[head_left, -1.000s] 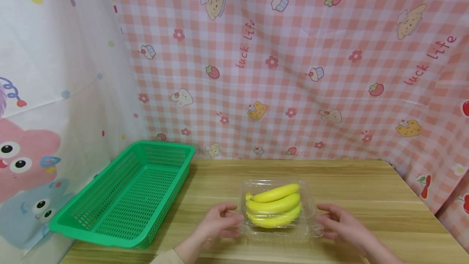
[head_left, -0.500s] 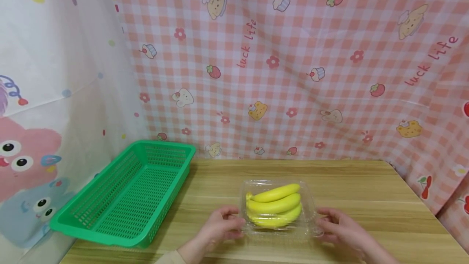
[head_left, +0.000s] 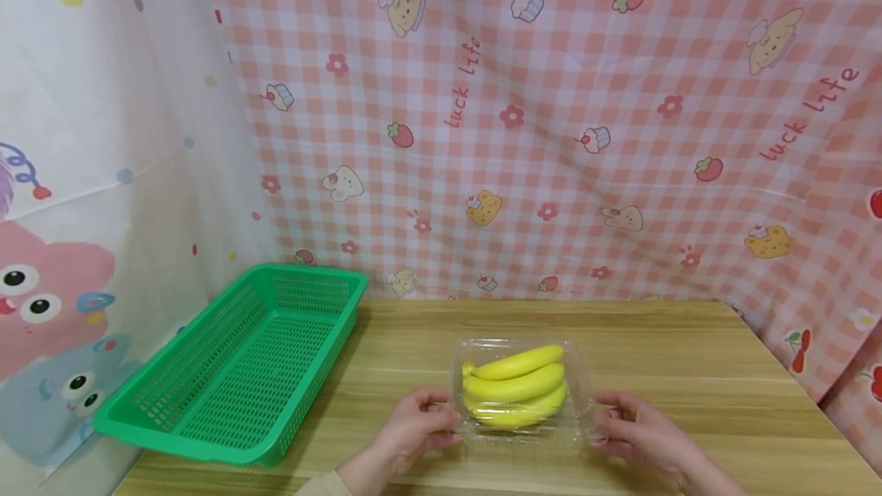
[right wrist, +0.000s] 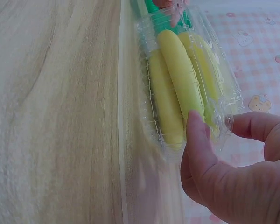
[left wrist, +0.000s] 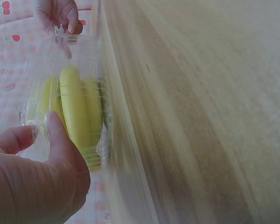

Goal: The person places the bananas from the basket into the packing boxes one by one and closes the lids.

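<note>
A clear plastic clamshell box (head_left: 581, 381) sits on the table in front of me. Yellow bananas (head_left: 513, 387) lie in a bunch inside it, seen through the lid. My left hand (head_left: 416, 425) pinches the box's left side near the front corner; in the left wrist view its thumb (left wrist: 57, 135) lies against the plastic. On the opposite side my right hand (head_left: 639, 429) pinches the front right corner, and the right wrist view has the thumb (right wrist: 196, 135) and index finger at the edge there. The other fingers are partly hidden below.
A green slotted plastic basket (head_left: 258, 373) stands on the left of the wood-grain table (head_left: 661, 343), with nothing in it. Behind hangs a pink checked cloth (head_left: 441, 174), and a white printed cloth (head_left: 138, 174) covers the left side.
Both hands have shifted slightly, the left a little to the right, and their fingers have closed in on the box's sides. The box and bananas stay in place.
</note>
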Tool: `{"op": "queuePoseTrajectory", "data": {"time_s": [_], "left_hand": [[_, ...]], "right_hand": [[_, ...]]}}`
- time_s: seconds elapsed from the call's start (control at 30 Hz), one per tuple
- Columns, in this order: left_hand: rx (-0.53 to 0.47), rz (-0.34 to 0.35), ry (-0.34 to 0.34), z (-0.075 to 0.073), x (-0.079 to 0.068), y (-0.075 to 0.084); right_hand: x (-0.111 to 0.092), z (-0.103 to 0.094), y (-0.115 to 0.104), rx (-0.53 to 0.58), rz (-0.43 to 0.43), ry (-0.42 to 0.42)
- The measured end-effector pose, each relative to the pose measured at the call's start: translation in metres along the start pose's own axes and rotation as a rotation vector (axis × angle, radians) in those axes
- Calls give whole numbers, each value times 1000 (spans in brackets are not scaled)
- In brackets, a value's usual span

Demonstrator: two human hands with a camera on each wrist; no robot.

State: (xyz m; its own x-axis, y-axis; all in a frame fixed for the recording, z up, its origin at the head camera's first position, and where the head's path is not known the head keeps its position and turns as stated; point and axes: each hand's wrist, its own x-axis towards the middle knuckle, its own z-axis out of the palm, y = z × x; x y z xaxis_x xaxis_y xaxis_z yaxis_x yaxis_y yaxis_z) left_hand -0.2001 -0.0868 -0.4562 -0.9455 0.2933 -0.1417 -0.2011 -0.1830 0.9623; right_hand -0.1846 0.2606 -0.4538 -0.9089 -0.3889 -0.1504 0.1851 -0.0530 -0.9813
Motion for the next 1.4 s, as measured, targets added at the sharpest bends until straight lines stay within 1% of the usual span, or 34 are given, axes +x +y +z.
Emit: {"op": "queuePoseTrajectory", "data": {"time_s": [0.57, 0.87, 1.13, 1.4], "left_hand": [[-25, -30, 21, 0, 1, 0], [-38, -36, 30, 1, 3, -2], [-47, -23, 54, 1, 4, -1], [-32, -22, 76, 1, 5, 0]], "right_hand": [[2, 0, 4, -2, -21, -5], [2, 2, 2, -19, -9, 30], [5, 5, 2, -43, 2, 66], [9, 8, 2, -73, -11, 111]]}}
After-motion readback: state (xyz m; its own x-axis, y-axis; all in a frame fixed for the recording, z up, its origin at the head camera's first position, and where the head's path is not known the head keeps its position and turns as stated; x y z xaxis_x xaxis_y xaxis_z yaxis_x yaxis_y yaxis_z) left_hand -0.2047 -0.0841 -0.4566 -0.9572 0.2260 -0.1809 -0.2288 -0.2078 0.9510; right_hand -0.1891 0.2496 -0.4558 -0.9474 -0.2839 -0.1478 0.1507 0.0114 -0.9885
